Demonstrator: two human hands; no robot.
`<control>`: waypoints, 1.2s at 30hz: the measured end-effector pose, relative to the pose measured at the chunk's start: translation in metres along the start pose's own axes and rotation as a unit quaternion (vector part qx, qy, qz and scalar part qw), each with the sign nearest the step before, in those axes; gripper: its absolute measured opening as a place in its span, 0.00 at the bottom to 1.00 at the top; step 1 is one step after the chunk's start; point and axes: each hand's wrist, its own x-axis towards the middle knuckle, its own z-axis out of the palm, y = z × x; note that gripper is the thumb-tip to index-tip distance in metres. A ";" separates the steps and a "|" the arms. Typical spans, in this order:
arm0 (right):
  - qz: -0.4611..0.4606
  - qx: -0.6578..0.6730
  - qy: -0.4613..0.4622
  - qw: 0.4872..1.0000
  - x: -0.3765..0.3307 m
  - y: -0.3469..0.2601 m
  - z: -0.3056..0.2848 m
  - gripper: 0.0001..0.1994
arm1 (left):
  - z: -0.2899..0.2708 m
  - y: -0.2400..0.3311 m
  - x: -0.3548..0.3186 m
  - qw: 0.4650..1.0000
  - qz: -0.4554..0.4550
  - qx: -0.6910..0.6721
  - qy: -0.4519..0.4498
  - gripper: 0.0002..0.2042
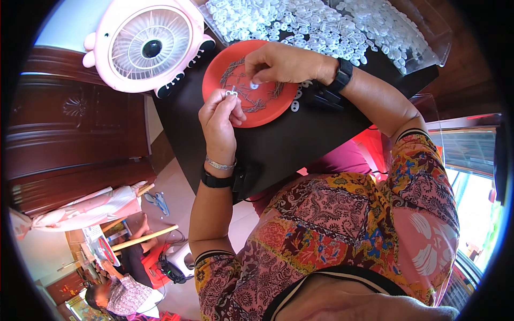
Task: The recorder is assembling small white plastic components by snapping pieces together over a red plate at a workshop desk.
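Small white plastic piece [232, 93] sits pinched between the thumb and forefinger of the left hand [218, 120], held just above the near-left rim of the red plate [267, 109]. Its long axis runs roughly left to right, across the fingertips. The left fingers are pressed together on it, the rest of that hand curled in.

The right hand [284, 63] hovers over the middle of the plate, its fingers drawn together in a pinch on a second small white piece [254, 85], which lies up and to the right of the first one, near but not touching it. The right hand is the nearer to that second piece; the left has the first one wholly to itself.

Dark thin wire-like bits [274, 91] lie scattered on the plate. Behind it a heap of white plastic pieces [321, 24] covers the dark bench [300, 139], and a pink fan [147, 45] stands at the left
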 end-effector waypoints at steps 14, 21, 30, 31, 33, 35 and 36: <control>0.080 0.313 0.015 0.946 -0.002 -0.025 0.009 0.08 | 0.001 0.001 -0.002 0.997 0.020 -0.072 -0.030 0.09; 0.110 0.375 0.066 0.918 0.000 -0.022 0.004 0.10 | 0.003 0.002 -0.004 1.000 -0.002 -0.009 0.009 0.09; 0.095 0.347 0.048 0.932 -0.002 -0.024 0.004 0.09 | 0.005 0.002 -0.005 1.000 -0.009 0.024 0.014 0.09; 0.095 0.347 0.049 0.932 -0.002 -0.025 0.004 0.09 | 0.006 0.002 -0.005 1.000 -0.012 0.015 0.022 0.09; 0.085 0.338 0.048 0.936 -0.002 -0.026 0.004 0.08 | 0.006 0.004 -0.006 0.999 -0.014 0.017 0.025 0.09; 0.077 0.332 0.050 0.939 -0.001 -0.026 0.005 0.08 | 0.006 0.004 -0.006 0.999 -0.015 0.019 0.027 0.09; 0.069 0.326 0.053 0.941 -0.002 -0.025 0.005 0.08 | 0.006 0.003 -0.005 0.999 -0.014 0.017 0.024 0.09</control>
